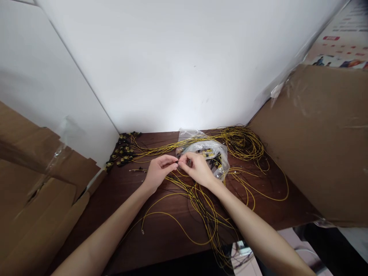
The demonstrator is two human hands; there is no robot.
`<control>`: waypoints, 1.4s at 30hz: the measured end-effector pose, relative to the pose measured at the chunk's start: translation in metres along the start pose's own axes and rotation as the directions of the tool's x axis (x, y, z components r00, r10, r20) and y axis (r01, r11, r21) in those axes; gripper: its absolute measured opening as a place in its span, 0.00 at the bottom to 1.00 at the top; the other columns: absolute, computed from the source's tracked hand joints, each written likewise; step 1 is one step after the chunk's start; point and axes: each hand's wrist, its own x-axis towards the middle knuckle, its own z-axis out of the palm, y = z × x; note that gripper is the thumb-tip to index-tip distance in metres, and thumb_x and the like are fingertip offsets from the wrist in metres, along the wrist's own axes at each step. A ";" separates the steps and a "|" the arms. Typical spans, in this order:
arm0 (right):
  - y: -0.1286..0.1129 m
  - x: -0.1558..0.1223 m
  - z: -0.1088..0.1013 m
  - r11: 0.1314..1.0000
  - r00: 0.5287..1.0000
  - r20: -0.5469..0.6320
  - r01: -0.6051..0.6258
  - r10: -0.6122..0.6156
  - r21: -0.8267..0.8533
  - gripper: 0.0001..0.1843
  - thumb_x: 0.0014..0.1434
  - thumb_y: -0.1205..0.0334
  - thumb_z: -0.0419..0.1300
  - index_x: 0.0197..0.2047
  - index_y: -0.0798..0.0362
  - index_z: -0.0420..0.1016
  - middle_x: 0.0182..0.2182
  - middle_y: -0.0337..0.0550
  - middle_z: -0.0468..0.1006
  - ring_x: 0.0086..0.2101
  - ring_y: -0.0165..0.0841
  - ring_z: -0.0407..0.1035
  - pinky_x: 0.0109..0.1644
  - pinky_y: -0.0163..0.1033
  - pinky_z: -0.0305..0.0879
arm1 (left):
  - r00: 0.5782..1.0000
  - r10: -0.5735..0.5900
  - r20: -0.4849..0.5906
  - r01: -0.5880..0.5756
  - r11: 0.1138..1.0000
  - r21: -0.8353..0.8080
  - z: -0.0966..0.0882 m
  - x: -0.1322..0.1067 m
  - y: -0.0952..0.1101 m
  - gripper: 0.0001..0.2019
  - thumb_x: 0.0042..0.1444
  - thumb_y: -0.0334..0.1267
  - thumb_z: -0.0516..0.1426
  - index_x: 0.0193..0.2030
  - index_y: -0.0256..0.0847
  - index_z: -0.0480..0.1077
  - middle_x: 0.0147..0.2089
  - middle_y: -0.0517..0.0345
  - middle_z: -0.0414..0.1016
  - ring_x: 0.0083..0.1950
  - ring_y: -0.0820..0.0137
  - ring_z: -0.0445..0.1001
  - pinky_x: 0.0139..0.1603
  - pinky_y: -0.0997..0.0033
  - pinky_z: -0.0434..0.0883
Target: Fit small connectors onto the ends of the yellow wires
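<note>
Over the middle of the table my left hand (pixel 159 171) and my right hand (pixel 198 168) meet fingertip to fingertip. Both are closed in a pinch on a small black part (pixel 177 162), mostly covered by the fingers, so its kind is unclear. Just behind my right hand lies a clear plastic bag (pixel 222 153) holding several black and yellow pieces. Below the hands a loose bundle of yellow and black wires (pixel 201 203) spreads over the tabletop and hangs past its front edge.
The dark wooden table (pixel 169 234) has white walls behind and at left. Black and yellow connector-like pieces (pixel 122 151) sit at the back left, their wires running to a coil (pixel 244 142) at the back right. Cardboard sheets (pixel 319 145) flank the sides. A white box (pixel 244 260) stands below the front edge.
</note>
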 end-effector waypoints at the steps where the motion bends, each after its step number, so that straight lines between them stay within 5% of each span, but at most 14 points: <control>1: 0.000 0.000 0.000 1.000 1.000 0.008 -0.012 0.012 0.017 0.04 0.54 0.68 0.56 0.30 0.56 0.72 0.26 0.39 0.74 0.28 0.27 0.66 0.33 0.32 0.59 | 1.000 0.004 0.004 -0.004 1.000 0.008 0.000 0.000 0.000 0.10 0.41 0.33 0.64 0.33 0.36 0.74 0.34 0.56 0.77 0.36 0.71 0.74 0.42 0.71 0.70; 23: 0.004 -0.001 0.010 0.960 0.987 0.001 -0.155 0.160 0.235 0.07 0.53 0.63 0.58 0.28 0.57 0.73 0.24 0.40 0.75 0.26 0.28 0.67 0.33 0.33 0.62 | 0.999 0.038 -0.004 -0.038 0.999 0.021 -0.001 0.000 -0.005 0.08 0.42 0.34 0.64 0.31 0.35 0.73 0.31 0.57 0.77 0.33 0.71 0.74 0.39 0.72 0.71; 39: 0.003 0.001 0.000 0.974 1.000 0.013 -0.029 0.026 0.226 0.11 0.57 0.59 0.56 0.35 0.55 0.77 0.26 0.40 0.76 0.27 0.28 0.67 0.32 0.33 0.62 | 0.998 0.042 -0.049 -0.043 0.999 -0.018 0.002 0.000 0.002 0.09 0.45 0.37 0.61 0.34 0.35 0.73 0.27 0.59 0.74 0.28 0.74 0.70 0.32 0.73 0.68; 42: 0.005 0.003 -0.004 0.972 0.997 -0.058 -0.040 0.054 0.230 0.11 0.56 0.59 0.56 0.35 0.55 0.77 0.28 0.42 0.77 0.29 0.29 0.68 0.33 0.34 0.63 | 0.997 0.020 -0.069 -0.023 0.999 -0.039 0.001 0.001 0.002 0.09 0.45 0.36 0.61 0.34 0.35 0.72 0.29 0.57 0.74 0.28 0.75 0.69 0.32 0.74 0.67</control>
